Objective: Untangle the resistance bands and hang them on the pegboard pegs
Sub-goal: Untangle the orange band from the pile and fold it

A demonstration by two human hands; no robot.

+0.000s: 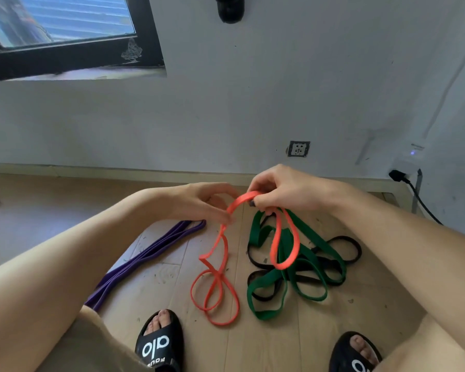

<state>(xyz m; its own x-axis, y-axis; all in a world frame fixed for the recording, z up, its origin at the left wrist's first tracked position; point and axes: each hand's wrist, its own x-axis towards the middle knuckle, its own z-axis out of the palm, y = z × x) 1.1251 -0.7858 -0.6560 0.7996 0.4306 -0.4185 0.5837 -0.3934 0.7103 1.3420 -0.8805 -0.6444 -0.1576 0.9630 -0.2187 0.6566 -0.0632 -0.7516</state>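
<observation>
Orange resistance band [223, 253] held up between two hands above a wooden floor [279, 339].

The band's upper arc is pinched by the left hand [199, 204] at its left end and is gripped by the curled fingers of the right hand [279, 189] at its right end; a strand of the green band [301, 267] is also caught under the right hand's fingers. One orange loop is seen hanging across the green band, and the remaining orange coils are draped onto the floor. The green band is shown interlaced with a black band [346, 251] in a heap on the floor. A purple band [151, 253] is laid straight to the left, apart from the heap. Two black slide sandals [159, 342] are visible at the lower edge, and a wall socket [298, 149], a plugged-in black cable [419, 197] and a window [65, 30] are seen beyond.
</observation>
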